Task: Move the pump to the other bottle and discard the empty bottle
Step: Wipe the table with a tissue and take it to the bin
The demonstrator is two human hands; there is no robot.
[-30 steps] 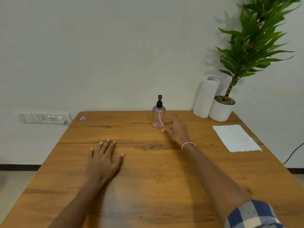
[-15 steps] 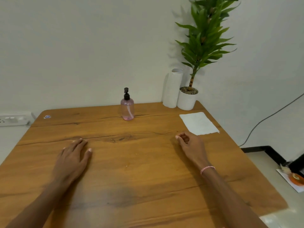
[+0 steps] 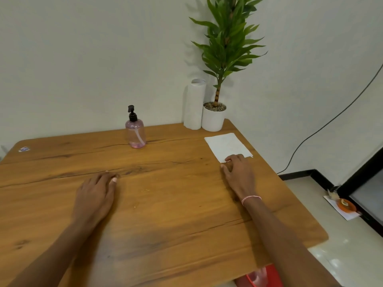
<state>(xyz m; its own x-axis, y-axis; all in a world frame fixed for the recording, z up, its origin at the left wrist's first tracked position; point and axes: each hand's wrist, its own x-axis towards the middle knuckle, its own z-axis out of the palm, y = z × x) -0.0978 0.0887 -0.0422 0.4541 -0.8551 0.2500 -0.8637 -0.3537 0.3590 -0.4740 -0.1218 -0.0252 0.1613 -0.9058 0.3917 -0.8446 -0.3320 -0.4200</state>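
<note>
A clear pink bottle [image 3: 135, 133] with a black pump [image 3: 132, 113] stands upright near the far edge of the wooden table [image 3: 165, 204]; only a little pink liquid lies at its bottom. My left hand [image 3: 95, 195] rests flat on the table, palm down, holding nothing. My right hand [image 3: 239, 172] lies near the right edge with fingers loosely curled, its fingertips touching the near corner of a white paper towel sheet [image 3: 227, 146]. No second bottle is in view.
A paper towel roll [image 3: 194, 104] and a potted plant in a white pot [image 3: 213, 119] stand at the far right corner. A red object [image 3: 260, 277] shows below the table's near edge. A black cable [image 3: 323, 125] runs along the right wall.
The view has swung to the right. My right hand drew back from the bottle and moved right to the paper towel sheet. My left hand stays flat on the table.
</note>
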